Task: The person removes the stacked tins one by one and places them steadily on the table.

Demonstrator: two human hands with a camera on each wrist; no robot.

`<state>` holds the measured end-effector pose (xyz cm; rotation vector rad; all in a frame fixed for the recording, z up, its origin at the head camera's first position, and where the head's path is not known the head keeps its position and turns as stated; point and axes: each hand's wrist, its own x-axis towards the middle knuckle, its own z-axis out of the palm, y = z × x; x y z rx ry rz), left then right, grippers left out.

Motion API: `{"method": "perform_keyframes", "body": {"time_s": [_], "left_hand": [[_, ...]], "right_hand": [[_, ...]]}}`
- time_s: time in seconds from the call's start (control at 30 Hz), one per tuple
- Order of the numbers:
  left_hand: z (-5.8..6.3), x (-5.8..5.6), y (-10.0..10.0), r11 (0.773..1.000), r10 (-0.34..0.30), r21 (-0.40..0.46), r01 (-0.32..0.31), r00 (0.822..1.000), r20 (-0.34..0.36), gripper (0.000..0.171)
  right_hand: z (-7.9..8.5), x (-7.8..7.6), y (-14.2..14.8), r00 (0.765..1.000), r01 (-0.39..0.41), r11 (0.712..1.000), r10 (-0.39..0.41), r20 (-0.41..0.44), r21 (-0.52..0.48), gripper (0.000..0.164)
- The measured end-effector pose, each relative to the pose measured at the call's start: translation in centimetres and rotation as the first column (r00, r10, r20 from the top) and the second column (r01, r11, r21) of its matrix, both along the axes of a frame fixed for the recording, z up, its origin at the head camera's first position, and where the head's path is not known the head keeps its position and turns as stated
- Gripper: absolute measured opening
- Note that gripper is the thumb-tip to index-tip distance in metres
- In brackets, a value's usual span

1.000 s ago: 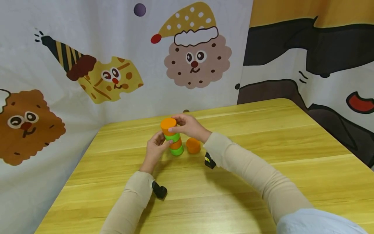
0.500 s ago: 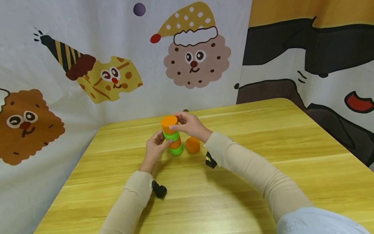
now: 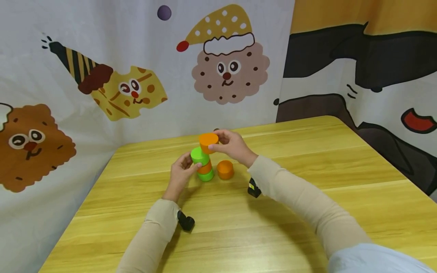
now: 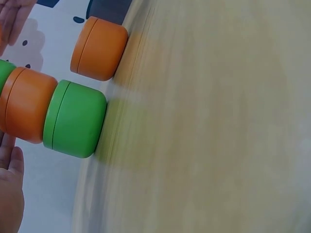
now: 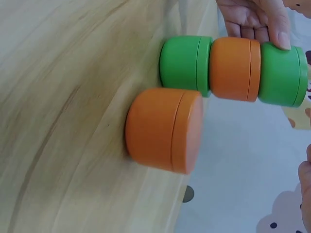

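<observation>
Over wood-grain table point(image 3: 218, 227): pinching orange lidded jar point(image 3: 208, 141) in right hand point(image 3: 235, 146) above jar stack point(image 3: 205, 168), gripping stack in left hand point(image 3: 181, 174).

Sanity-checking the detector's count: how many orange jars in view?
3. One orange jar in the right hand; a second orange jar stacked between two green jars; a third orange jar alone on the table beside the stack.

Two creased beige sleeves point(image 3: 297, 199) are worn, the right overlapped at four o'clock by pale-blue fabric point(image 3: 372, 259). Black wrist devices point(image 3: 186, 222) are worn too, the right one marked yellow.
</observation>
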<state>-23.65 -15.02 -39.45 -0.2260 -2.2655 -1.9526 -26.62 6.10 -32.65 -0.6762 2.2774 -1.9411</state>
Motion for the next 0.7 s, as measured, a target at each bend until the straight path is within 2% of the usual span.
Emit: {"method": "perform_keyframes", "body": {"time_s": [0.33, 0.53, 0.7], "left_hand": [[0.0, 0.0, 0.1, 1.0, -0.011, 0.012, 0.011, 1.0, 0.005, 0.048], [0.0, 0.0, 0.0, 1.0, -0.019, 0.018, 0.019, 1.0, 0.02, 0.05], [0.0, 0.1, 0.0, 1.0, -0.004, -0.004, 0.004, 1.0, 0.001, 0.048]], "right_hand": [[-1.3, -0.1, 2.1, 0.999, 0.049, 0.996, -0.049, 0.001, -0.072, 0.045], [-1.9, 0.0, 3.2, 0.997, 0.076, 0.995, -0.076, 0.005, -0.062, 0.042], [-2.3, 0.4, 3.7, 0.996, 0.092, 0.995, -0.091, 0.016, -0.044, 0.044]]}}
